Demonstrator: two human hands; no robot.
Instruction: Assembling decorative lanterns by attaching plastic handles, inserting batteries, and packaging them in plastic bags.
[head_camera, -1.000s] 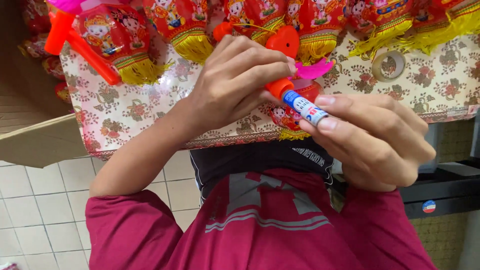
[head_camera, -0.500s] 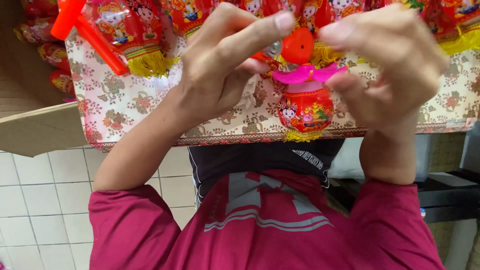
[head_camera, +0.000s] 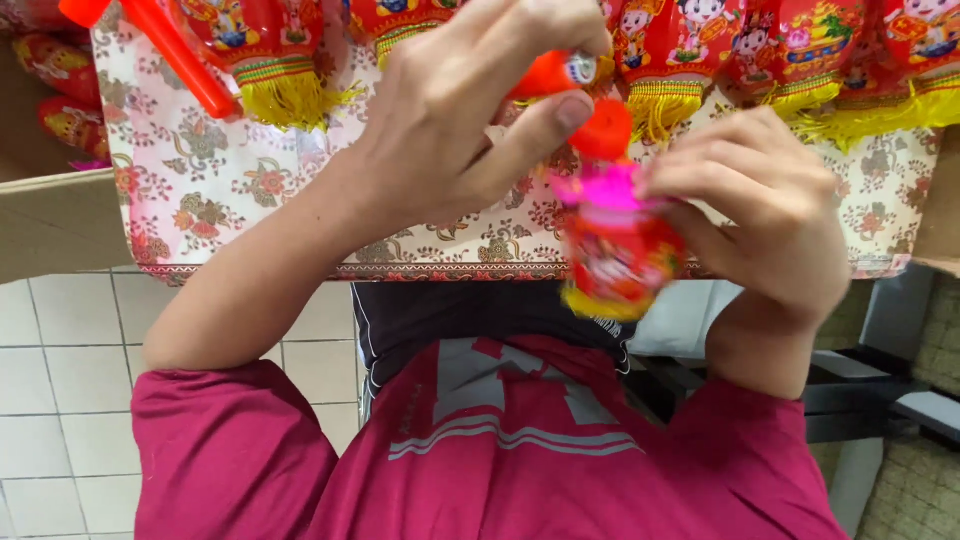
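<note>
My left hand (head_camera: 450, 120) is closed around a short orange stick (head_camera: 545, 75) with a small label at its tip, thumb pressed under it. Just below that tip is a round orange cap (head_camera: 603, 130) on top of a small red lantern (head_camera: 620, 260), which has a pink top (head_camera: 605, 188) and a yellow fringe. My right hand (head_camera: 770, 210) grips the lantern from the right side, fingertips on the pink top. The lantern is blurred and hangs in front of the table's edge, above my magenta shirt.
A table with a floral cloth (head_camera: 230, 190) carries a row of red lanterns with yellow fringes (head_camera: 270, 50) and a long orange stick (head_camera: 175, 50). A cardboard flap (head_camera: 50, 220) juts left. White floor tiles (head_camera: 40, 380) lie below; a dark frame (head_camera: 880, 400) stands right.
Earlier both hands pinched the orange stick together. Now the left hand alone holds it, and the right hand has shifted down onto the lantern, which sits lower.
</note>
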